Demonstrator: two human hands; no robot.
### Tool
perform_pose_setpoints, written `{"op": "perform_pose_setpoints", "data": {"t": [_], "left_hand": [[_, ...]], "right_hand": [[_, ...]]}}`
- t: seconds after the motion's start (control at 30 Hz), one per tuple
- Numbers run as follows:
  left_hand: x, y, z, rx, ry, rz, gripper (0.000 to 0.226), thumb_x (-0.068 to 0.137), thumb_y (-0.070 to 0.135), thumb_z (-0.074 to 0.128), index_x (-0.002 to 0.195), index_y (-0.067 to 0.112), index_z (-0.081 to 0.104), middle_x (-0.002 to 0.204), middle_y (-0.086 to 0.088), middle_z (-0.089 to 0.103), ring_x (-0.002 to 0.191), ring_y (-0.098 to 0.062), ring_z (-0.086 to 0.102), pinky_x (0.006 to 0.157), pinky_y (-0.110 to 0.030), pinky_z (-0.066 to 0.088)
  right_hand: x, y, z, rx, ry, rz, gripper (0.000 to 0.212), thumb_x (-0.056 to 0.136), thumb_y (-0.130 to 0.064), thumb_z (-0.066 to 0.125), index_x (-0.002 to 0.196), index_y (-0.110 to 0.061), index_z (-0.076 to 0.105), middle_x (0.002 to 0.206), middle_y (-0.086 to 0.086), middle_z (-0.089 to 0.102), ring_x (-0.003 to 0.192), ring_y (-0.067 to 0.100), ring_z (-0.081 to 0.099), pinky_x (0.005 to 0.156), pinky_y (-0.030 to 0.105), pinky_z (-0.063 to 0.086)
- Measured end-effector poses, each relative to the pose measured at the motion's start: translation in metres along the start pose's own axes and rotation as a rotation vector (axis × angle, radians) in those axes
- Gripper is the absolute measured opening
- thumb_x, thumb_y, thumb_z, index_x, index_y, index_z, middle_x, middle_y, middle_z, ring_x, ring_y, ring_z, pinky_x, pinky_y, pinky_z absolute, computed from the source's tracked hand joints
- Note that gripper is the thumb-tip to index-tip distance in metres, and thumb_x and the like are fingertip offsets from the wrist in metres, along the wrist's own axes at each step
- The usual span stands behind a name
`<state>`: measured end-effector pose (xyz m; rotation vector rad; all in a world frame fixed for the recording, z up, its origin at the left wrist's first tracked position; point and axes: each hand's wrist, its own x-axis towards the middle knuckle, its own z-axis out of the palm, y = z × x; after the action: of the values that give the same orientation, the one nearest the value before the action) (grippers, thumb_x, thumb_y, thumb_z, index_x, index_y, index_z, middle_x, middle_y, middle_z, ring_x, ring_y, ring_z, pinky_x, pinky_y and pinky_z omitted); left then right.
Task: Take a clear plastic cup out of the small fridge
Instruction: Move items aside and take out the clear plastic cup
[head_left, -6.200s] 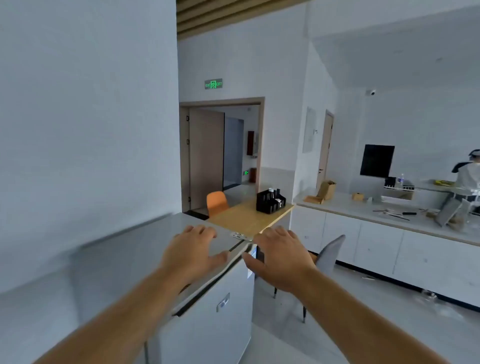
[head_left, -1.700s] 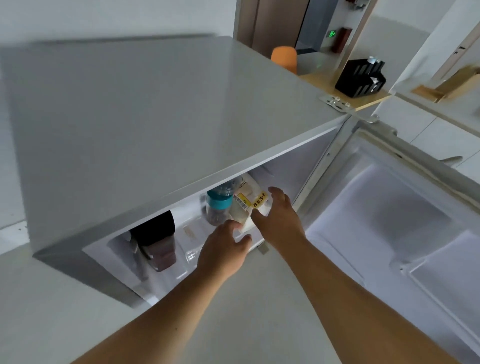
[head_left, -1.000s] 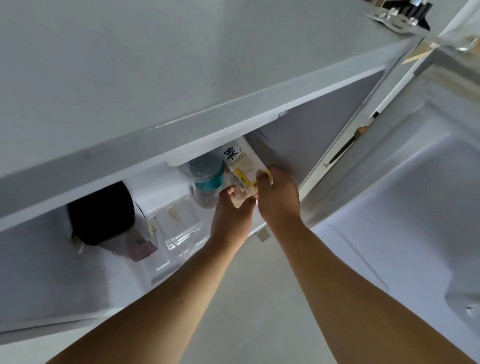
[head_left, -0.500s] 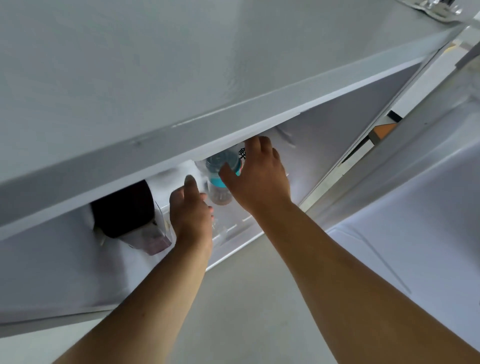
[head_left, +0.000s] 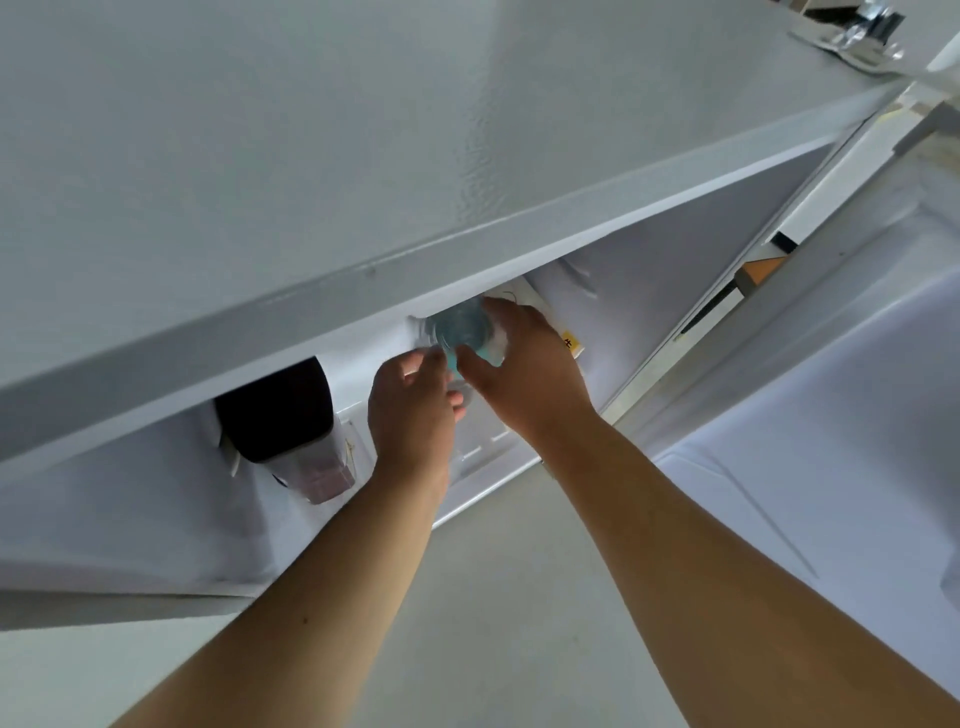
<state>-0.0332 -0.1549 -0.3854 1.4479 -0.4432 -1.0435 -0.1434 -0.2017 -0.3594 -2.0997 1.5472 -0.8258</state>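
Note:
The small fridge (head_left: 363, 156) stands open below me, and both my arms reach into its upper shelf. My left hand (head_left: 410, 410) is curled around a clear plastic cup (head_left: 466, 396); only a bit of its rim shows past my fingers. Just to the right, my right hand (head_left: 524, 374) grips a teal-capped bottle (head_left: 460, 330) between thumb and fingers. The two hands nearly touch.
A white milk carton (head_left: 569, 340) with a yellow label stands behind my right hand. A black-lidded jug (head_left: 280, 415) sits at the shelf's left. The open fridge door (head_left: 831, 415) hangs to the right, with grey floor (head_left: 493, 597) below.
My left hand has moved up and right, close to my right hand, and its fingers have curled shut. The right hand stays on the teal-capped bottle. The milk carton shows again.

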Motion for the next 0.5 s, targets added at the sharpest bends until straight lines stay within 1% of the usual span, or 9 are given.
{"op": "perform_pose_setpoints", "data": {"t": [0.07,0.1,0.17,0.2,0.27,0.3,0.33,0.4,0.5], "left_hand": [[-0.016,-0.005,-0.002,0.044,-0.070,-0.015,0.020,0.093,0.027,0.056,0.095,0.017,0.073,0.075,-0.002,0.075,0.063,-0.015,0.068,0.061,-0.028,0.060],[-0.023,-0.008,-0.004,0.052,-0.093,-0.035,0.022,0.094,0.027,0.055,0.094,0.016,0.073,0.080,-0.005,0.077,0.069,-0.018,0.073,0.063,-0.029,0.061],[-0.034,-0.016,-0.007,0.017,-0.108,-0.083,0.021,0.097,0.024,0.055,0.095,0.013,0.072,0.084,-0.011,0.077,0.077,-0.026,0.076,0.067,-0.033,0.063],[-0.038,-0.020,-0.009,0.009,-0.105,-0.105,0.019,0.097,0.025,0.057,0.096,0.014,0.072,0.084,-0.011,0.077,0.079,-0.028,0.076,0.068,-0.035,0.064],[-0.045,-0.030,-0.012,0.039,-0.101,-0.136,0.012,0.095,0.028,0.062,0.095,0.021,0.071,0.079,-0.002,0.076,0.078,-0.023,0.075,0.064,-0.031,0.062],[-0.049,-0.035,-0.014,0.044,-0.105,-0.153,0.010,0.094,0.029,0.063,0.091,0.023,0.071,0.077,0.001,0.075,0.077,-0.022,0.075,0.064,-0.030,0.062],[-0.052,-0.040,-0.014,0.042,-0.108,-0.169,0.010,0.093,0.029,0.064,0.089,0.023,0.071,0.077,-0.001,0.074,0.077,-0.023,0.074,0.066,-0.033,0.063],[-0.056,-0.051,-0.015,0.051,-0.104,-0.201,0.011,0.096,0.027,0.063,0.093,0.017,0.069,0.081,-0.007,0.073,0.079,-0.028,0.075,0.070,-0.037,0.063],[-0.059,-0.063,-0.017,0.040,-0.117,-0.278,0.013,0.101,0.024,0.060,0.102,0.014,0.067,0.085,-0.010,0.075,0.080,-0.023,0.078,0.068,-0.029,0.059]], "right_hand": [[-0.015,0.004,-0.006,-0.022,-0.020,-0.017,0.060,0.084,-0.049,0.077,0.137,-0.025,0.061,0.126,0.001,0.068,0.112,0.019,0.063,0.084,0.022,0.043],[-0.022,0.007,-0.010,-0.036,-0.052,-0.031,0.067,0.081,-0.054,0.077,0.139,-0.024,0.059,0.130,0.001,0.066,0.115,0.019,0.061,0.088,0.025,0.046],[-0.038,0.017,-0.018,-0.052,-0.144,-0.045,0.086,0.074,-0.062,0.079,0.145,-0.022,0.053,0.140,0.003,0.059,0.122,0.020,0.058,0.098,0.032,0.049],[-0.045,0.023,-0.022,-0.066,-0.206,-0.036,0.095,0.071,-0.065,0.080,0.149,-0.022,0.048,0.146,0.002,0.054,0.127,0.020,0.055,0.102,0.034,0.048],[-0.057,0.030,-0.026,-0.129,-0.319,-0.016,0.108,0.067,-0.070,0.082,0.155,-0.027,0.035,0.155,0.000,0.044,0.134,0.021,0.050,0.107,0.037,0.047],[-0.062,0.032,-0.026,-0.164,-0.340,-0.022,0.109,0.068,-0.070,0.082,0.155,-0.030,0.031,0.157,0.000,0.042,0.135,0.022,0.050,0.107,0.039,0.047],[-0.066,0.034,-0.024,-0.186,-0.341,-0.028,0.107,0.069,-0.068,0.083,0.154,-0.033,0.029,0.157,0.000,0.041,0.135,0.024,0.051,0.107,0.040,0.048],[-0.071,0.036,-0.018,-0.198,-0.329,-0.022,0.101,0.072,-0.063,0.085,0.152,-0.035,0.030,0.156,0.001,0.043,0.133,0.025,0.052,0.105,0.040,0.048],[-0.079,0.041,-0.008,-0.246,-0.319,0.037,0.094,0.074,-0.060,0.085,0.149,-0.034,0.035,0.147,0.003,0.047,0.128,0.026,0.055,0.099,0.041,0.050]]}}
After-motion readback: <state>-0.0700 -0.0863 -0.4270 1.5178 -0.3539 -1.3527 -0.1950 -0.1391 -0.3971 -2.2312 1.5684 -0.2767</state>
